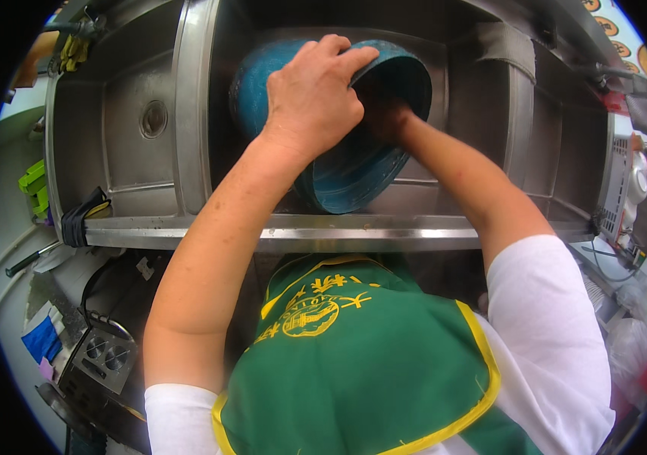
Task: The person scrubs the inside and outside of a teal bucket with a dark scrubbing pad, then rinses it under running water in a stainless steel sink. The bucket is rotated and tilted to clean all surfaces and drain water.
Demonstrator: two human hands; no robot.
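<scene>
A blue plastic bucket (252, 85) lies tilted on its side in the middle basin of a stainless steel sink (192, 114), its mouth turned towards the right and towards me. My left hand (320, 91) grips the bucket's upper rim, the fingers bent over the edge. Inside the bucket's dark mouth is my right hand (388, 116), seen only in part and blurred; its fingers are hidden, so whether it holds anything does not show. A green apron with yellow trim (369, 364) covers my front.
Left of the bucket is a basin with a drain (154, 119). A grey cloth (508, 48) hangs over the right divider. Black gloves (81, 219) lie over the front left corner, yellow gloves (75, 52) near the back left. Another person's hand (30, 62) shows at far left.
</scene>
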